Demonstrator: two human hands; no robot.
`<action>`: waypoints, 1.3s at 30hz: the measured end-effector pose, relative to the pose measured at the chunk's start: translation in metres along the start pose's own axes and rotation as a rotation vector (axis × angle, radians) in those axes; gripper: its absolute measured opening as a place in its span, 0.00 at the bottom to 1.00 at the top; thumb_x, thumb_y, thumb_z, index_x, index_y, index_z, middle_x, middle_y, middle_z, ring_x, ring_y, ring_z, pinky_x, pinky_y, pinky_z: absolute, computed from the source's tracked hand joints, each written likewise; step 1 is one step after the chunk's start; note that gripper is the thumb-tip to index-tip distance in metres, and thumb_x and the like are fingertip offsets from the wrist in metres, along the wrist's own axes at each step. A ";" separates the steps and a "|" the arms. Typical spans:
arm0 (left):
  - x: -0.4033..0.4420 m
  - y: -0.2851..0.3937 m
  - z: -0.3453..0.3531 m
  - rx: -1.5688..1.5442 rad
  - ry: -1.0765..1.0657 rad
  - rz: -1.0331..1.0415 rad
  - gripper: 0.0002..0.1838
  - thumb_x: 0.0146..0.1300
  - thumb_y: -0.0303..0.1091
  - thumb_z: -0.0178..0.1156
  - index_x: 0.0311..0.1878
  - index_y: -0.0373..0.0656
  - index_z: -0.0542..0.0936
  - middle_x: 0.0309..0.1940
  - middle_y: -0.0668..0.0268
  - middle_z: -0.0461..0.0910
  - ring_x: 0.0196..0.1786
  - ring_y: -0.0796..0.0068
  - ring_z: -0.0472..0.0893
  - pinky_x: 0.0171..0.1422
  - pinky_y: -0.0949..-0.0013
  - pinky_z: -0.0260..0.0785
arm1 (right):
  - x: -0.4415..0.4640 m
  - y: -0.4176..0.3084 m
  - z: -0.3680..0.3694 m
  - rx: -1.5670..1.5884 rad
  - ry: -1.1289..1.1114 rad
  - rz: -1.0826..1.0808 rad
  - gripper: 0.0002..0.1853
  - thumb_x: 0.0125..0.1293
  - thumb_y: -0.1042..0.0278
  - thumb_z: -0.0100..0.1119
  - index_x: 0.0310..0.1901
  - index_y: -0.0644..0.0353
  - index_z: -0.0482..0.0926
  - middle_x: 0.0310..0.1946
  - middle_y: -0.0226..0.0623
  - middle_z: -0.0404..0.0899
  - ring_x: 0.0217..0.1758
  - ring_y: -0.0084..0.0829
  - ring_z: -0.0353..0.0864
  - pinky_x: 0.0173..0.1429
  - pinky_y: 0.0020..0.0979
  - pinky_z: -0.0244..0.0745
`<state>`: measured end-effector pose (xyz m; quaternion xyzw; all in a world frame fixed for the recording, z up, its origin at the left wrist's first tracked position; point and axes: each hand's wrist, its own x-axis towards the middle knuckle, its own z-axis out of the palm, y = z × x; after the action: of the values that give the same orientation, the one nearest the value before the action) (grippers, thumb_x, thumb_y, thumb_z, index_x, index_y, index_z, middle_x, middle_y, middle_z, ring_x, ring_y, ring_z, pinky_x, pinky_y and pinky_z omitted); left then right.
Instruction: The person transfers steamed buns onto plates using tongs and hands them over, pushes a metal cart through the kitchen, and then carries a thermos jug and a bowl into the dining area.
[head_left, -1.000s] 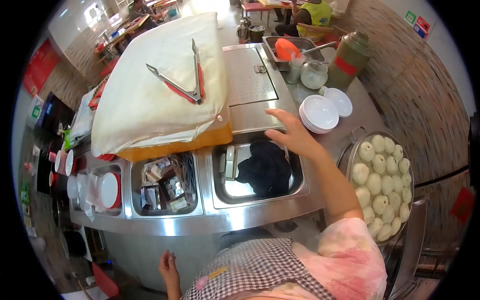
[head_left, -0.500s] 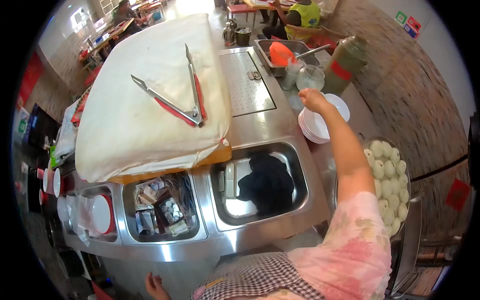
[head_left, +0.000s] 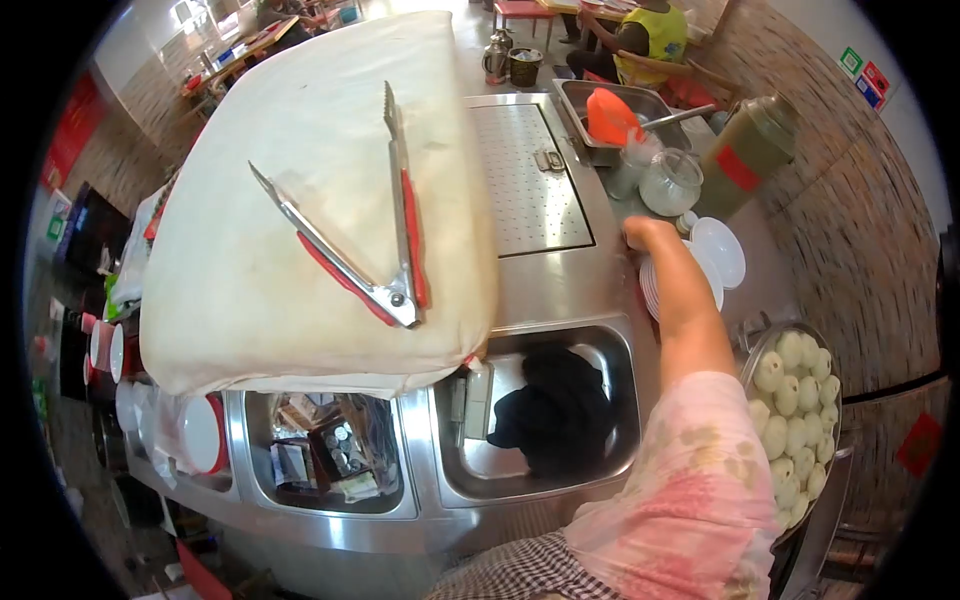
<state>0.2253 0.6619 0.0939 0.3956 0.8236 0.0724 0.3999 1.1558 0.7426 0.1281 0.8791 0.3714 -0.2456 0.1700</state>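
Observation:
My right hand [head_left: 648, 233] is stretched over the far edge of a stack of white bowls [head_left: 651, 290] on the steel counter. Its fingers look curled together and point down. Whatever they hold, if anything, is hidden, and I cannot tell whether they touch the bowls. Close to this hand are a small capped bottle [head_left: 687, 222], a glass jar with white contents [head_left: 670, 184] and a separate white bowl [head_left: 719, 252]. My left hand is out of view.
Open metal tongs [head_left: 400, 300] lie on a cloth-covered block [head_left: 300, 200]. A sunken bin holds dark cloth [head_left: 556, 412]; another holds cash [head_left: 340, 450]. Round pale buns [head_left: 795, 435] fill a tray at right. A tall flask [head_left: 750, 155] and an orange scoop [head_left: 610, 117] stand farther back. A person in a yellow vest [head_left: 660, 33] sits beyond.
My right hand has come down from beside the glass jar to the far edge of the bowl stack. My left hand has left the view. The camera's view has shifted.

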 end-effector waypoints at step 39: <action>0.271 -0.057 -0.553 -0.052 1.116 1.022 0.41 0.41 0.39 0.72 0.60 0.42 0.65 0.58 0.54 0.66 0.55 0.53 0.71 0.56 0.57 0.67 | -0.702 -1.136 0.107 1.078 -1.556 -1.412 0.23 0.65 0.53 0.50 0.47 0.69 0.76 0.52 0.44 0.73 0.56 0.35 0.71 0.54 0.36 0.67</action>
<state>-0.3041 0.9246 0.2761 0.6233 0.6161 0.4576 -0.1503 -0.1376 1.0484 0.2995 0.0509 0.4201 -0.8799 -0.2159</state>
